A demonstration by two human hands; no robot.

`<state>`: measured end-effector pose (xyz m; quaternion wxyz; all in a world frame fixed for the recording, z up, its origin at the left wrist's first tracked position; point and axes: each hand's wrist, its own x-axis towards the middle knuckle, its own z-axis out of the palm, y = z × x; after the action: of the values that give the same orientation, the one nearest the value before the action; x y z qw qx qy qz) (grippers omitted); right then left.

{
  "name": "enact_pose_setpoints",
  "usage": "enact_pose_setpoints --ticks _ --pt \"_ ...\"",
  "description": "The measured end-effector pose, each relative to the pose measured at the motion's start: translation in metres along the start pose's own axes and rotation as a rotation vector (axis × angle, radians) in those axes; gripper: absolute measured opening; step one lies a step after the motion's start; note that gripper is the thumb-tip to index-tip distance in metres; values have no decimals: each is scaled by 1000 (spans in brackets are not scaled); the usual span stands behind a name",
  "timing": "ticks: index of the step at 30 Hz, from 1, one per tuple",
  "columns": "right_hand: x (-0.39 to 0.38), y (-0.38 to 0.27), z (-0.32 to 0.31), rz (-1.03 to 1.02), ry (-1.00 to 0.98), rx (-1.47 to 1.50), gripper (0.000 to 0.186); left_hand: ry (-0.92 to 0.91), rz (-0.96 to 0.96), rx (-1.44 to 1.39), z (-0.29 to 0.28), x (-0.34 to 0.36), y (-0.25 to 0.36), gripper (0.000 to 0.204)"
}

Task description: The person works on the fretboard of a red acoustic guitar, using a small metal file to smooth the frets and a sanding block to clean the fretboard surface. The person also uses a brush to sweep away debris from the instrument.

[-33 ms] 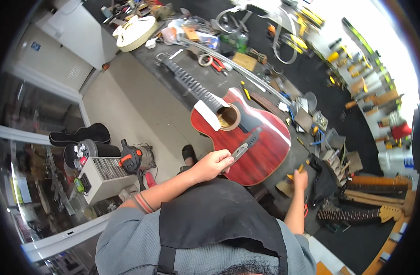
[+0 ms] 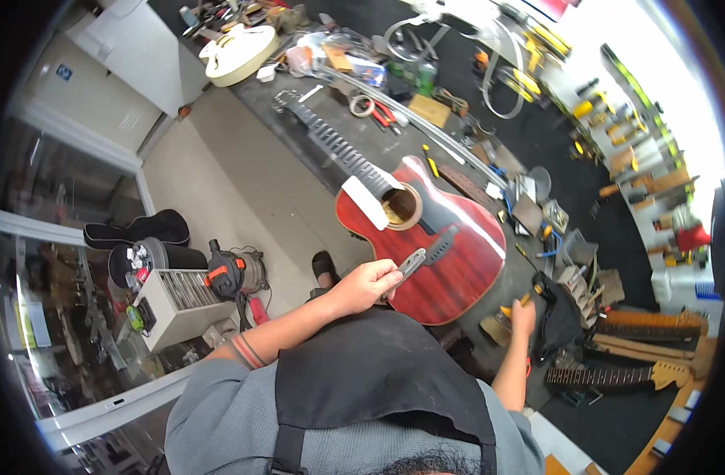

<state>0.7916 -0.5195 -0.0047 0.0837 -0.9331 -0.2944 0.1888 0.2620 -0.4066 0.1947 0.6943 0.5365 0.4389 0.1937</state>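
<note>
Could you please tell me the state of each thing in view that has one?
Left hand: closed on gray tool
Right hand: closed on yellow item
Red guitar: face up, no strings visible
White strip: lying on the red guitar
Guitar case: appears shut
Vacuum cleaner: upright; running or not, cannot tell
Cream guitar body: lying flat

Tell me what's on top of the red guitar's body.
A white sheet lies beside the fretboard; a dark pickguard and dark bridge show on the red body. The left hand and its grey tool hide a patch beneath them.
</note>
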Motion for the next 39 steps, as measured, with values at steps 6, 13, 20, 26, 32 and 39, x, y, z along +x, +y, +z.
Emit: enact_pose_setpoints --ticks 6,13,20,26,32,39 --pt "-57 -56 -92 -49 419 76 53 148 46 -166 -142 -38 -35 31" --pt "-153 -330 -96 -299 156 923 34 380 104 -327 -305 -82 -60 33" --pt "-182 -607 63 -671 134 366 35 582 205 -376 -375 -138 -67 34" --pt "-216 -777 219 -1191 336 368 29 747 109 -381 -393 -176 -90 34" --pt "-336 -886 231 -1059 -470 689 45 934 45 -491 -414 -196 -96 32" --pt "-158 -835 178 -720 -31 532 49 881 24 -488 -470 -131 -64 33"
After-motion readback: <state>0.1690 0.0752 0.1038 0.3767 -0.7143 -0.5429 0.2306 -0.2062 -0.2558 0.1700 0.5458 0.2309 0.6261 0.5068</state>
